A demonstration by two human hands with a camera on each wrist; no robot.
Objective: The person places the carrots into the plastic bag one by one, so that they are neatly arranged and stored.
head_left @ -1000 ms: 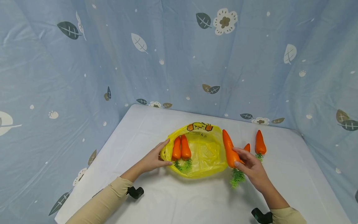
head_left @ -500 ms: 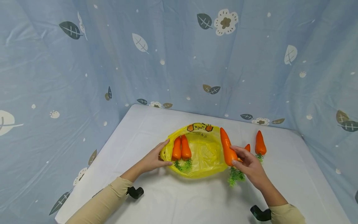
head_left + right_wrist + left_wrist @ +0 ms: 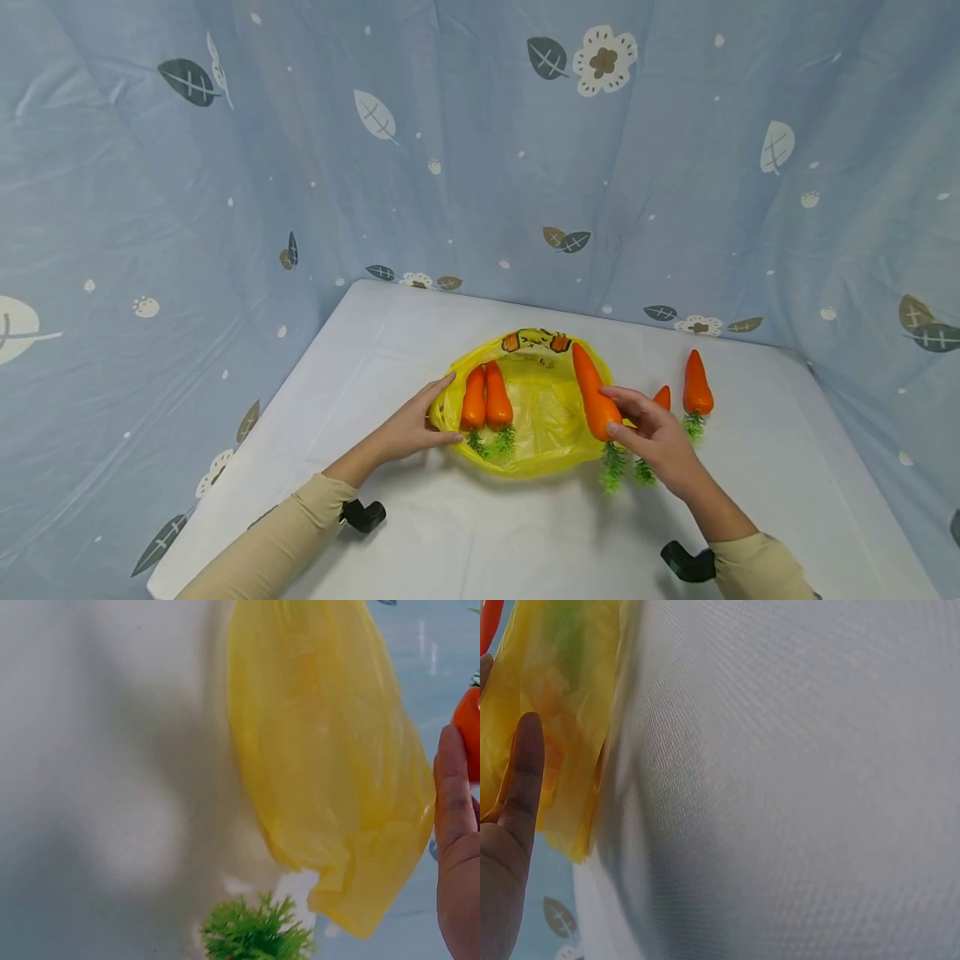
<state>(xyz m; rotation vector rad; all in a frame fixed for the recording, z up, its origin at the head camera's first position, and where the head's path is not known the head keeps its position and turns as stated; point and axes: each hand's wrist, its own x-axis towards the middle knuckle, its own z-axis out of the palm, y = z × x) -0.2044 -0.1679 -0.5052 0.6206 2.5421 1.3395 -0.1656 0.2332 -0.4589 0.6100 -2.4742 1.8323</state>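
Note:
A yellow plastic bag [image 3: 551, 457] lies with its mouth facing me, two orange carrots [image 3: 498, 400] with green tops inside at its left. My left hand [image 3: 408, 429] grips the bag's left edge; the thumb [image 3: 526, 769] lies along the yellow plastic in the left wrist view. Between thumb and fingers, my right hand [image 3: 663, 442] holds another carrot [image 3: 596, 406], tip up and leaning left, its leafy top hanging below. This carrot overlaps the right side of the bag's mouth. In the right wrist view it shows at the right edge, beside the bag [image 3: 322, 742].
Behind my right hand, a carrot [image 3: 662, 397] is partly hidden. Farther right, one more carrot [image 3: 697, 386] lies on the white table [image 3: 510, 542]. A blue patterned curtain [image 3: 480, 192] stands around the table's back and sides.
My right hand has moved left with the carrot, from beside the bag to over the right side of its mouth. The left hand and the bag have stayed put.

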